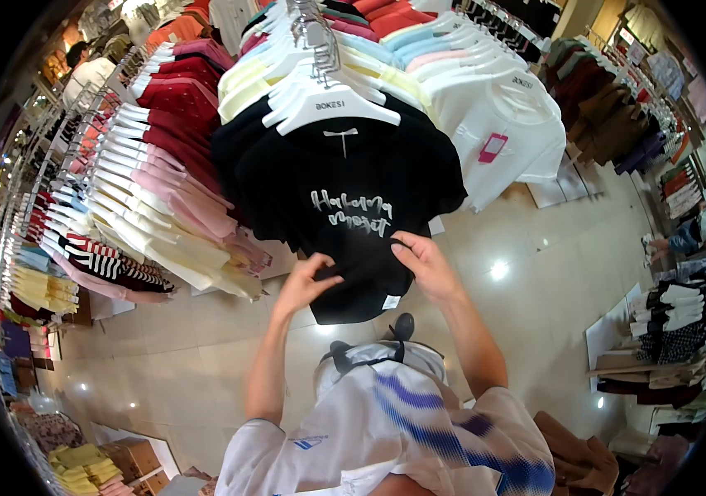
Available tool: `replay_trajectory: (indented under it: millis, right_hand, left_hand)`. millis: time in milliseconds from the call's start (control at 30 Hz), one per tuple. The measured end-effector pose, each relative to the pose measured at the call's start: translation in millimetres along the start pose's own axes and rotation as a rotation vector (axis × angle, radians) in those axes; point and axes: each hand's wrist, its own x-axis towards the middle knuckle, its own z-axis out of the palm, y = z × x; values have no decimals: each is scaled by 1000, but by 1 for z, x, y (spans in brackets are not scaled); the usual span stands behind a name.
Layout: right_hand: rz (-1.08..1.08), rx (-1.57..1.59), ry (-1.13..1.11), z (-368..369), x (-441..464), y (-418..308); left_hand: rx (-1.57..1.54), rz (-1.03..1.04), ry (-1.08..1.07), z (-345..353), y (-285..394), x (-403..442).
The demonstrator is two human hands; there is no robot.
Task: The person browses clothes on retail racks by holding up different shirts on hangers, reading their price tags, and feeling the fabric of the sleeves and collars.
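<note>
A black T-shirt (344,182) with white lettering across the chest hangs from a white hanger (332,112) marked BOKESI, at the front end of a rack. My left hand (309,283) grips the cloth at the lower left side of the shirt, thumb toward the front. On the other side, my right hand (424,263) pinches the fabric just below the lettering. Between my hands the cloth is gathered and slightly creased. A small white label (391,302) shows near the shirt's lower hem. Some fingertips are hidden by the fabric.
White T-shirts (510,124) with a pink tag (493,148) hang to the right. Left of me, a rack holds red, pink and cream garments (154,198). Tiled floor (526,289) lies underfoot. Clothes racks (675,322) stand at far right. Another person (88,74) is at upper left.
</note>
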Motion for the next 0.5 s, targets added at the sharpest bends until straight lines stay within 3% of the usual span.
replay_trajectory:
  millis: [33, 67, 233, 267, 433, 500]
  right_hand:
    - [-19, 15, -31, 3, 2, 0]
    - [-26, 0, -57, 7, 3, -4]
    - [-13, 87, -156, 11, 6, -11]
    - [19, 175, -141, 13, 6, -16]
    - [-3, 408, -62, 4, 11, -24]
    - [-92, 459, -82, -9, 15, -27]
  left_hand:
    - [50, 47, -15, 9, -16, -3]
    - [37, -53, -40, 19, -40, -10]
    - [66, -128, 144, 63, -112, -40]
    - [42, -293, 132, 70, -118, -44]
    - [67, -370, 229, 100, -171, -69]
    - [19, -627, 262, 112, -196, -86]
